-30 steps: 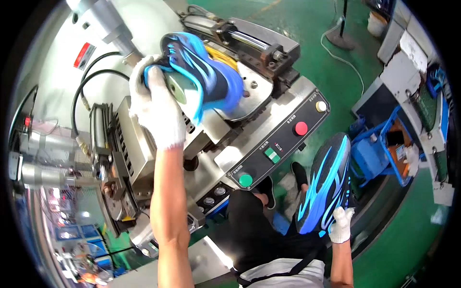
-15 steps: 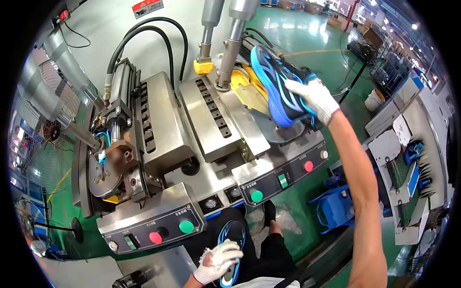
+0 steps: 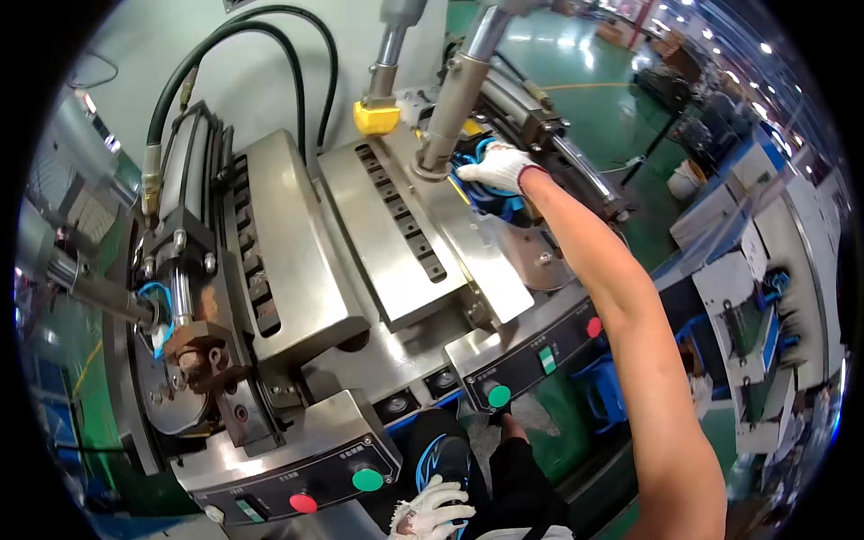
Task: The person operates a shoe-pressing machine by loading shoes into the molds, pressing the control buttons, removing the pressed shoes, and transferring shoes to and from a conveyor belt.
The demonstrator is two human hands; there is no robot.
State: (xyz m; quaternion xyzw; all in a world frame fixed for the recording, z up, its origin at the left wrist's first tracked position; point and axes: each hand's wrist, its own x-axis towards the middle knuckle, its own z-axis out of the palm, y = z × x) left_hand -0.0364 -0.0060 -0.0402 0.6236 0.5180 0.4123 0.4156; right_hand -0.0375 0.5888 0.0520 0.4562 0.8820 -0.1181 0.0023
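My right hand, in a white knit glove, grips a blue and black sports shoe at the machine's right-hand station. Beside the shoe stands a thick steel post, and the glove and post cover much of the shoe. Down at my lap, my left hand, also gloved, has its fingers around a second blue and black shoe. The lower part of that shoe is hidden by the hand and the frame's edge.
A yellow-tipped press rod hangs left of the post. Two control panels with green buttons line the machine's front. A steel cylinder rod lies right of my right hand. A blue stool stands on the floor.
My right hand has brought its shoe down and left, from above the station to beside the steel post. The left hand stays on its shoe. The camera view has shifted closer.
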